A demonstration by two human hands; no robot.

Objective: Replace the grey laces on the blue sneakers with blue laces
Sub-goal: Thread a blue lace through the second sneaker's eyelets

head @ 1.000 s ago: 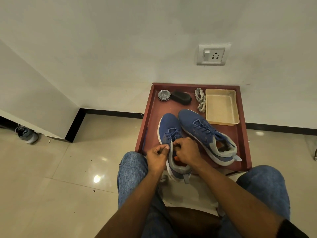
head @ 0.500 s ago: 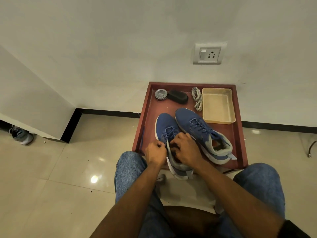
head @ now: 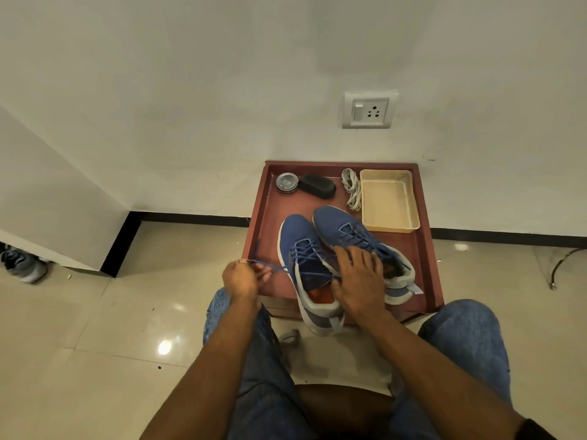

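Note:
Two blue sneakers lie on a red-brown tray [head: 425,249]. The left sneaker [head: 301,242] carries a blue lace [head: 305,253] through its eyelets. My left hand [head: 240,278] pinches one end of that lace and holds it taut, out past the tray's left edge. My right hand [head: 357,277] rests on the left sneaker's collar with fingers spread, and reaches onto the right sneaker [head: 343,227], which is also laced in blue. A bundle of grey laces [head: 352,188] lies at the back of the tray.
A beige plastic tub [head: 388,200] sits at the tray's back right. A round tin [head: 287,182] and a black brush [head: 317,184] sit at its back left. A grey shoe [head: 22,265] lies on the floor far left. My knees flank the tray's near edge.
My left hand has moved left, away from the sneaker, drawing the blue lace out taut. My right hand has opened and now lies flat over the collar.

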